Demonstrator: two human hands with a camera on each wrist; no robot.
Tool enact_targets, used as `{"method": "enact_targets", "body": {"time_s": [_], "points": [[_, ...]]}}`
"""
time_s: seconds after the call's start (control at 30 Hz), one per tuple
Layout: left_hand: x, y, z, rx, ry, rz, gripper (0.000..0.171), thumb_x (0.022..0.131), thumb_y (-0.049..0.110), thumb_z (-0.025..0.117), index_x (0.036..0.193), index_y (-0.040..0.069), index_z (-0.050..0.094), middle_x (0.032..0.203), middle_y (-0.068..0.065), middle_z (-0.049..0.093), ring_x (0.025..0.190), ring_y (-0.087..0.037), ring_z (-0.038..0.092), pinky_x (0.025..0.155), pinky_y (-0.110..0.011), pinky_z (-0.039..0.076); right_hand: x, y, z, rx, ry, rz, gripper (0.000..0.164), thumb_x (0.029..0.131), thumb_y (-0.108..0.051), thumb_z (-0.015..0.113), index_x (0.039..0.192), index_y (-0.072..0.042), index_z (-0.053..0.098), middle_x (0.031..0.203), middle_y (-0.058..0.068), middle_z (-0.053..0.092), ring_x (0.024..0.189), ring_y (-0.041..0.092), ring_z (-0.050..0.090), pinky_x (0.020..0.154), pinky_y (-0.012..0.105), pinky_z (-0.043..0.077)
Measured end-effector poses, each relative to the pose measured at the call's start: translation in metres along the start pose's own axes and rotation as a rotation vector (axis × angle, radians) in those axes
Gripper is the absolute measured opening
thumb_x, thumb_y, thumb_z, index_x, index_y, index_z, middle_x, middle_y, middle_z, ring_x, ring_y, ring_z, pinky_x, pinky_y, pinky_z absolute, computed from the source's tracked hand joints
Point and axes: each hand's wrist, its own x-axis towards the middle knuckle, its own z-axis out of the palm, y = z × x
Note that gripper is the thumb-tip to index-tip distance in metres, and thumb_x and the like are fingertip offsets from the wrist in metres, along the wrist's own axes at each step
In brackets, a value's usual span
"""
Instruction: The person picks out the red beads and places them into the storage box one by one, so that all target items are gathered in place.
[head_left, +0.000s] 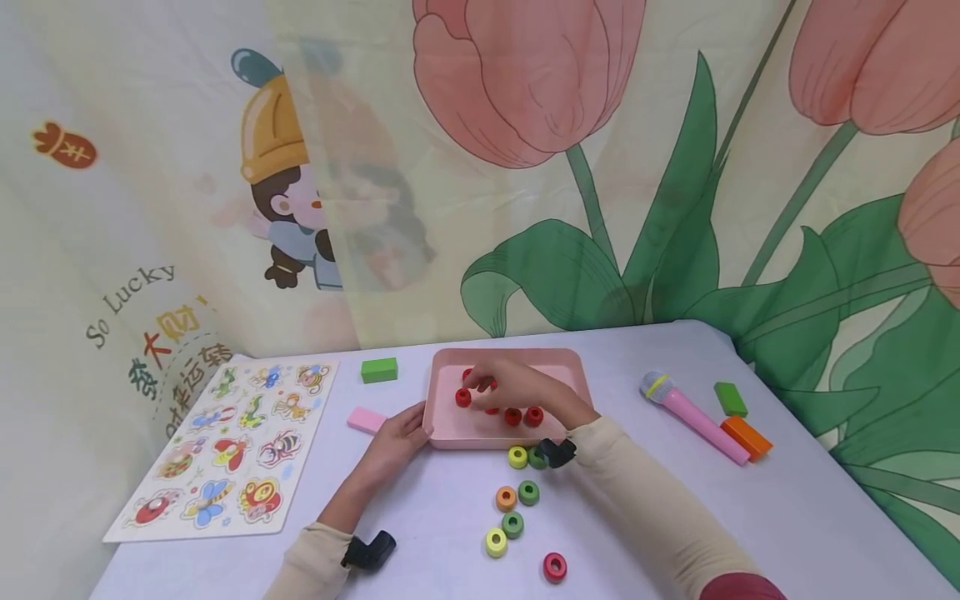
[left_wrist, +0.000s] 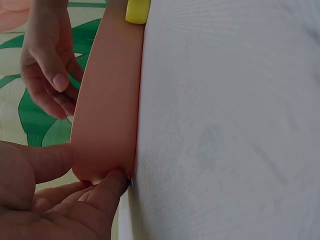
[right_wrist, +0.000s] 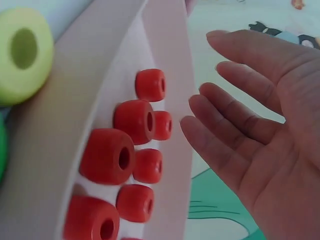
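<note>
A pink tray [head_left: 480, 443] lies on the white tabletop, with several red beads [right_wrist: 106, 156] inside it. My left hand [head_left: 401, 437] holds the tray's near left corner. In the left wrist view its thumb is at the rim and its fingers lie against the lower edge. Above the tray hovers my right hand [head_left: 517, 385], fingers loosely bent and apart from the beads. The right wrist view shows nothing in its grasp. In front of the tray are loose beads: yellow [head_left: 496, 542], green [head_left: 528, 492], orange [head_left: 506, 498] and red [head_left: 555, 567].
An insect picture board [head_left: 232, 450] lies at the left. Near it are a green block [head_left: 379, 370] and a pink block [head_left: 366, 420]. To the right lie a toy microphone [head_left: 697, 421], an orange block [head_left: 747, 437] and another green block [head_left: 730, 399]. A printed curtain [head_left: 390, 308] hangs behind.
</note>
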Motion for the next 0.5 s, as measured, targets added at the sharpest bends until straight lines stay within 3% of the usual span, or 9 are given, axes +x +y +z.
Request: {"method": "enact_targets", "body": {"time_s": [0.2, 0.4, 0.5], "points": [[0.0, 0.0, 0.0, 0.005, -0.007, 0.016, 0.051, 0.1, 0.006, 0.054, 0.147, -0.008, 0.037, 0.146, -0.026, 0.042, 0.135, -0.036, 0.041, 0.106, -0.045, 0.039, -0.029, -0.008, -0.003, 0.014, 0.013, -0.008, 0.036, 0.087, -0.016, 0.076, 0.122, -0.008, 0.069, 0.113, 0.007, 0.067, 0.1, 0.021, 0.062, 0.08, 0.028, 0.057], [0.0, 0.001, 0.0, 0.004, -0.005, 0.021, 0.052, 0.1, 0.006, 0.054, 0.146, -0.008, 0.037, 0.146, -0.026, 0.042, 0.135, -0.036, 0.04, 0.106, -0.045, 0.039, -0.059, -0.013, -0.001, -0.023, 0.024, -0.009, 0.035, 0.088, -0.018, 0.075, 0.122, -0.01, 0.069, 0.116, 0.003, 0.066, 0.106, 0.023, 0.061, 0.087, 0.032, 0.055], [0.0, 0.002, 0.001, -0.002, -0.003, 0.023, 0.051, 0.1, 0.004, 0.053, 0.146, -0.009, 0.037, 0.146, -0.027, 0.041, 0.136, -0.036, 0.039, 0.106, -0.045, 0.039, -0.075, -0.013, 0.001, -0.023, 0.036, -0.017, 0.037, 0.087, -0.02, 0.077, 0.121, -0.011, 0.069, 0.114, 0.002, 0.065, 0.103, 0.022, 0.059, 0.085, 0.032, 0.055]]}}
